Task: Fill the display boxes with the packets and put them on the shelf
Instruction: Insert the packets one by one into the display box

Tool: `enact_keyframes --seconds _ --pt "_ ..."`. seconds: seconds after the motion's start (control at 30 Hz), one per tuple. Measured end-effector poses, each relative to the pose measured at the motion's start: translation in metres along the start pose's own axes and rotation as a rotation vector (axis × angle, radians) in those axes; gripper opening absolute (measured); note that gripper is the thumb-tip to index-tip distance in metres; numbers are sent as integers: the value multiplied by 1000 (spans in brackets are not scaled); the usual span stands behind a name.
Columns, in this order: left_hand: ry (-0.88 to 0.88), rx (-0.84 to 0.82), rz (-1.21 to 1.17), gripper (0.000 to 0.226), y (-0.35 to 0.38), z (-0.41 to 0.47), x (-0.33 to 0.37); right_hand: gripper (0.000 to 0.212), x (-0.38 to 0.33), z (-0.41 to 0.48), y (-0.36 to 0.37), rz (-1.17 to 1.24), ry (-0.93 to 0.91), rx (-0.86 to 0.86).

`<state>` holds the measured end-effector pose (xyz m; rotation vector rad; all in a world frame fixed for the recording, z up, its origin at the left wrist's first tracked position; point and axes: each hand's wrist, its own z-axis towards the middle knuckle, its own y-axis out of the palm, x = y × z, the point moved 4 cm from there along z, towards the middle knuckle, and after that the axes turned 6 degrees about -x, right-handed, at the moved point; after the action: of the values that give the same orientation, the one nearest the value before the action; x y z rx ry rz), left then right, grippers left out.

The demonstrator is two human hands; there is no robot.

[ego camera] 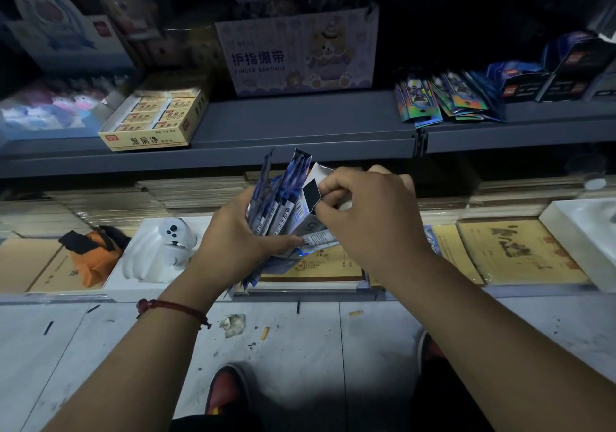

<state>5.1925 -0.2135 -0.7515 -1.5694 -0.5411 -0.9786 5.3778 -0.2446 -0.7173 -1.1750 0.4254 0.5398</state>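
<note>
On the shelf [300, 115], yellow box [156, 121], bandage carton [296, 55].

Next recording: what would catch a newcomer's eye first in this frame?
The two hands at centre draw the eye: the left hand grips a fanned bundle of blue packets, while the right hand pinches the flap of a small box beside them. Behind, on the grey shelf, stand a pastel finger bandage box and, to the right, a loose pile of shiny packets.
</note>
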Motion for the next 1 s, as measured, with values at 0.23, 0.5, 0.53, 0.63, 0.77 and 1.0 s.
enact_keyframes --seconds 0.23,0.5,0.53,0.63,0.77,1.0 --pt "9 -1 26 53 0 2 -1 12 4 3 1 64 109 -50" --pt "-15 -13 27 50 2 1 0 25 10 6 6 -36 49 -192" --pt "-24 -12 15 50 1 1 -1 23 11 7 6 -29 29 -201" --pt "-46 8 -61 54 -2 1 -5 19 15 9 -2 151 8 -55" --pt "-61 43 -133 44 -6 2 -7 22 22 11 -18 295 122 176" --pt "-94 88 -168 46 -12 3 -14 46 35 10 -18 443 457 108"
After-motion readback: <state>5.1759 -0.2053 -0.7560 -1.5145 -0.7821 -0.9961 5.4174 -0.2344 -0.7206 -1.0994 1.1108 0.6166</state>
